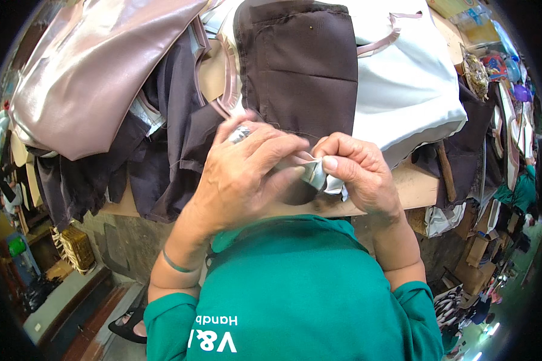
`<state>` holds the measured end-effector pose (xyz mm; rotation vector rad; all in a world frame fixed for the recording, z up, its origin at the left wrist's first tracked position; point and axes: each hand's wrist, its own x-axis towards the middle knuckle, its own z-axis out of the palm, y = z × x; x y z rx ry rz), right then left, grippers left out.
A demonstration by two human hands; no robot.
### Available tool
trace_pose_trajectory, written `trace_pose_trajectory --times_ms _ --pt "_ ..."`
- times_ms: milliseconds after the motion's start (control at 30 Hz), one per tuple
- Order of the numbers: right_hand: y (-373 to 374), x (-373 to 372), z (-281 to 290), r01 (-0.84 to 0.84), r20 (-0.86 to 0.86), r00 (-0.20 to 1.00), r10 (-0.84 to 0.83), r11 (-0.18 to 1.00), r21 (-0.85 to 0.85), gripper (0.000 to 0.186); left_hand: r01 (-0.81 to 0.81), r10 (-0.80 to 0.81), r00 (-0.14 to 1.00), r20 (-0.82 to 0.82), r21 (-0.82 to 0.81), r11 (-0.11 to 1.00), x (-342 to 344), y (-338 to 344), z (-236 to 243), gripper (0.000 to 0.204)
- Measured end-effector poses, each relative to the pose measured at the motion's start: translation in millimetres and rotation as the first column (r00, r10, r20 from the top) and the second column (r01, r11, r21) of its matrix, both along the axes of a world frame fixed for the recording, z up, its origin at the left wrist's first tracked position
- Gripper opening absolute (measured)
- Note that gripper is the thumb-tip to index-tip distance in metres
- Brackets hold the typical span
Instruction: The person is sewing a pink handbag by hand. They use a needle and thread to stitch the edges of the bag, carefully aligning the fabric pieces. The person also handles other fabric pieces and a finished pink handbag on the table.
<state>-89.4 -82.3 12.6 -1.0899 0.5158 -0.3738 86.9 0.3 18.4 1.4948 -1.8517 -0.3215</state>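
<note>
My right hand [364,171] pinches the folded edge of a leather piece [314,174], thumb against the bent forefinger. This piece looks pinkish on one face and pale on the other. My left hand [241,171], slightly blurred and wearing a ring, closes its thumb and fingers on the same edge just to the left. Beyond both hands lies a dark brown lining panel [301,72] with stitched edges. A pink leather strip [230,75] runs along its left side. The white back of a leather panel [412,96] spreads out to the right.
A shiny pink leather panel [102,72] covers the far left, with dark brown cloth [168,138] hanging over the edge of the wooden table [418,183]. At the table's right stands a wooden handle [446,171]. A gold-coloured tin [75,248] stands low on the left.
</note>
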Motion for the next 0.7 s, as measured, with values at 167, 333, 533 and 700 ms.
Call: trace_pose_trajectory --times_ms 167,333,533,700 --pt "-4 10 2 0.1 -0.1 0.97 -0.221 0.741 -0.664 0.005 0.074 0.055 0.934 -0.353 0.342 0.937 -5 -4 7 0.016" --pt "6 3 8 0.155 -0.015 0.912 -0.411 0.377 -0.913 0.015 0.033 0.163 0.9 -0.404 0.436 0.899 -12 -10 2 0.013" --pt "8 3 -2 0.099 -0.017 0.935 -0.353 0.309 -0.946 0.02 0.083 0.206 0.864 -0.459 0.534 0.841 -10 -10 -5 0.013" --pt "-1 0 -9 -0.002 0.009 0.988 -0.156 -0.071 -0.997 0.028 0.261 0.222 0.802 -0.554 0.661 0.704 4 -15 -4 0.017"
